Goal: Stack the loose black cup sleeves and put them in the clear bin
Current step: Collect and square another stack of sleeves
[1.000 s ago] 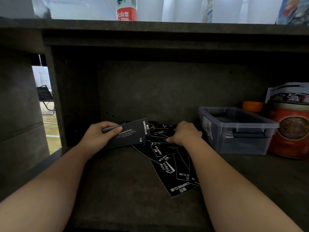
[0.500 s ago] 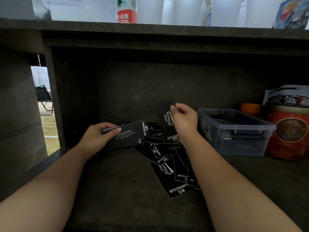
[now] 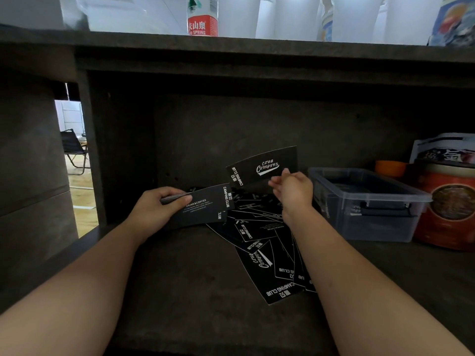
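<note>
Left hand [image 3: 151, 209] grips small stack of sleeves [image 3: 203, 206]. Right hand [image 3: 293, 187] pinches one sleeve [image 3: 259, 167], lifted above loose pile [image 3: 267, 242] on shelf [image 3: 180, 291]. Clear bin [image 3: 370, 204] just right of pile.

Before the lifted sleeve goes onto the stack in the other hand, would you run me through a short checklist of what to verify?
1. Right hand pinches the lifted sleeve: ok, held at its lower right edge.
2. Lifted sleeve is clear of the loose pile: ok.
3. Left hand grips the stack: ok, thumb on top.
4. Stack edges aligned: cannot tell, only the left ends show.
5. Clear bin open to receive: ok, no lid on it.
6. Pile cleared from the shelf: not ok, several sleeves remain.
</note>
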The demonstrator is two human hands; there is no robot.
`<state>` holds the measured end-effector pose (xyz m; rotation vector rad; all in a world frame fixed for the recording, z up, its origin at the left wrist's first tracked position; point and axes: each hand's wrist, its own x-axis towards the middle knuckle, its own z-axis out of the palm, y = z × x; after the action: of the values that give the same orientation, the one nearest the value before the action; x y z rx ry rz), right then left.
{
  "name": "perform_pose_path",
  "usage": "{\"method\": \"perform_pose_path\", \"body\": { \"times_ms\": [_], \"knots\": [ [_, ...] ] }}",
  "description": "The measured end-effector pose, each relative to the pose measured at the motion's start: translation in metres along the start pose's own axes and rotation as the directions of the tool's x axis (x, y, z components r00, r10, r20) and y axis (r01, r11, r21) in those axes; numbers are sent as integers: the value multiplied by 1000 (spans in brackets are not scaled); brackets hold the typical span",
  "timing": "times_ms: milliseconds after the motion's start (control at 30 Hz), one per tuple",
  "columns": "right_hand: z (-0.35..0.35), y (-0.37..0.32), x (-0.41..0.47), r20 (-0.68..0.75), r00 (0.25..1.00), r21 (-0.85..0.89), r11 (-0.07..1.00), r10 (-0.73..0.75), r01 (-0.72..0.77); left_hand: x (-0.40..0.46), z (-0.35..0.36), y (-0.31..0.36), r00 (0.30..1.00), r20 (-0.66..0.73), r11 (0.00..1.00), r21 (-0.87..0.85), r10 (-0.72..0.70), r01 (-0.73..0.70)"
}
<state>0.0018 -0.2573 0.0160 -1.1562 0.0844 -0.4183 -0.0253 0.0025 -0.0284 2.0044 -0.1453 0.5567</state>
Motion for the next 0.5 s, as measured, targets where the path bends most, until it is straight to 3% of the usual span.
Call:
{"method": "perform_pose_path", "body": {
  "times_ms": [200,267,333,367,500],
  "knots": [
    [9,18,-15,288,956,-386,921,61,57,0,1,1,1000,-6,1000,-19,4,-4],
    [9,26,-17,362,932,-601,756,-30,258,-1,1,2,1000,-9,1000,-15,10,-10],
    [8,28,-20,427,896,-768,474,-123,431,-1,2,2,1000,-16,1000,-14,15,-15],
    [7,27,-23,441,887,-801,385,-138,458,-1,2,3,1000,-18,1000,-16,15,-15],
    [10,29,-24,519,850,-812,260,-88,522,-2,1,4,1000,-5,998,-60,-20,20]
  ]
}}
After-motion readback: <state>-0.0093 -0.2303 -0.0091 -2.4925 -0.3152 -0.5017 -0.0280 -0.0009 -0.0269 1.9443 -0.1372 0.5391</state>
